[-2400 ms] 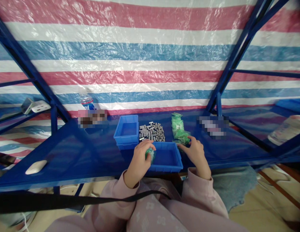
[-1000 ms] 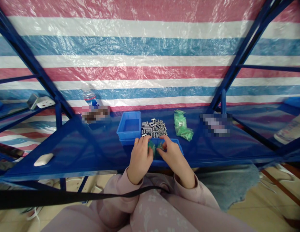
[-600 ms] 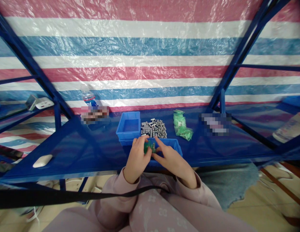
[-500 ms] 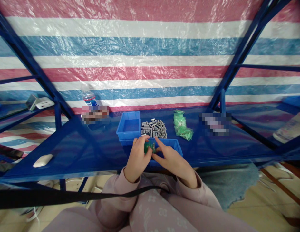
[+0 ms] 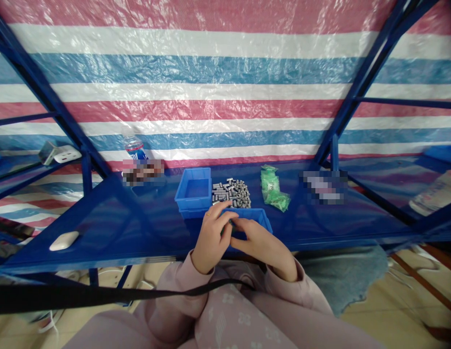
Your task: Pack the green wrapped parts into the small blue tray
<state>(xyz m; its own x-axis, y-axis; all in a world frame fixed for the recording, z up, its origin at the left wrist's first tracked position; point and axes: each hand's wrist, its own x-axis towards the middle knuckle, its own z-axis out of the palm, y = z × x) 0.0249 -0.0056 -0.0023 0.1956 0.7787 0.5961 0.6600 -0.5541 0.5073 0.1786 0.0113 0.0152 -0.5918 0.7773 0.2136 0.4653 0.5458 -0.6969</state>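
My left hand and my right hand meet at the fingertips over the front blue tray. Between them a small bit of green shows, mostly hidden by the fingers of both hands, which are closed around it. Just beyond the hands lies a pile of small grey metal cylinders on the blue table. Left of the pile stands an open blue bin, resting on another blue container. Several green plastic packets lie right of the pile.
A bottle and a blurred item stand at the back left. A white mouse-shaped object lies at the front left. Another blurred item is at the back right. Blue posts frame the striped sheet. A denim-covered part of a person is at right.
My left fingers have curled over the green item, which showed more before. The fingertips of both hands are closer together. The pile, bin and packets have not moved.
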